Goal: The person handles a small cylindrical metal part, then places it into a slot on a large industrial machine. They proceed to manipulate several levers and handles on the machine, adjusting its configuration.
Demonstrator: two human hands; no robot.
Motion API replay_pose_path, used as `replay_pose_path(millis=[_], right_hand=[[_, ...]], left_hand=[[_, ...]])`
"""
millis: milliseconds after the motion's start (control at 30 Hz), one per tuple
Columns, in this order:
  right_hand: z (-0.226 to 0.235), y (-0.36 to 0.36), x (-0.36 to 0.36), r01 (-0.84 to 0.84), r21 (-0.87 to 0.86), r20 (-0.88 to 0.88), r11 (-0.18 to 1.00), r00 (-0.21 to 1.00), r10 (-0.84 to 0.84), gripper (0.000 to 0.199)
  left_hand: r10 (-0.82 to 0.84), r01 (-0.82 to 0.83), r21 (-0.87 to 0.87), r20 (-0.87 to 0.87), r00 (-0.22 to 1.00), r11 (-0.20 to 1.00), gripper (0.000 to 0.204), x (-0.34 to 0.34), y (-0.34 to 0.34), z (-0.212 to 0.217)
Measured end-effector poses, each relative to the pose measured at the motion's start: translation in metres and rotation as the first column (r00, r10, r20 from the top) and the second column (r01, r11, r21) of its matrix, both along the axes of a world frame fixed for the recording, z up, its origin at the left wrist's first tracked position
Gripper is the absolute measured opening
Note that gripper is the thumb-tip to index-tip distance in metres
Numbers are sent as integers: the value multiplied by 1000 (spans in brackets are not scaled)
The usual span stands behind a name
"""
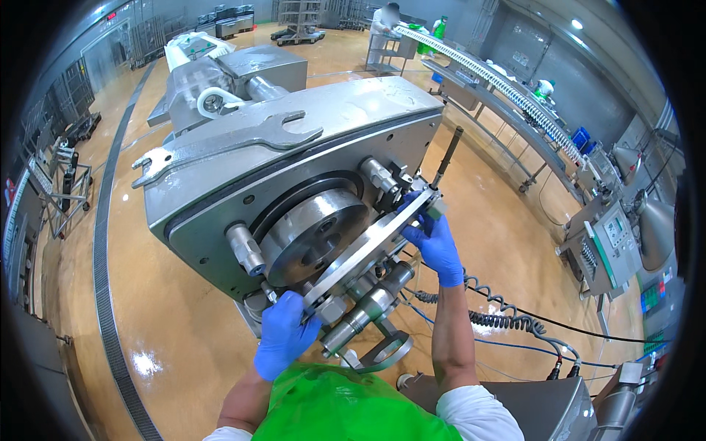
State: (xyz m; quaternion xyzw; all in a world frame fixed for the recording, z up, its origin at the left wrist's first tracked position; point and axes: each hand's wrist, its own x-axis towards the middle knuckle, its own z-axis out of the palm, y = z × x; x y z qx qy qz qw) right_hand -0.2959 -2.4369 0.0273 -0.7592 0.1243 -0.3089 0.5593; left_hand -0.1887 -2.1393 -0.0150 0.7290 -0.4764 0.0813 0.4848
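I hold the flat steel bar (368, 246) with both gloved hands, left hand (283, 339) near, right hand (435, 246) far; a slipping grip could drop it onto the machine face (220, 213).

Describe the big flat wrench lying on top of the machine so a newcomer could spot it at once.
Start at the large grey steel machine block in the middle of the view. On its sloping top face lies the flat wrench, a long grey metal plate with an open jaw at each end. Unlike the flat bar held by both gloved hands, it lies untouched.
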Motion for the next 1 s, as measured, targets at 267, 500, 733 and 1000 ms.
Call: replay_pose_path(millis=[267,500,733,1000], right_hand=[[2,37,27,9,-90,7,996,1000,-9,63],[-21,35,38,85,-62,171,994,983,-74,54],[-26,31,52,159,-347,216,924,973,-86,50],[17,27,37,174,-288,91,942,984,-154,64]], left_hand=[[257,-283,-59,-276,926,957,36,4,33,-23],[157,-455,-260,-702,695,852,49,8,16,-51],[202,-556,-332,-694,691,762,47,8,12,-54],[292,-607,-262,-692,660,750,29,11,10,-56]])
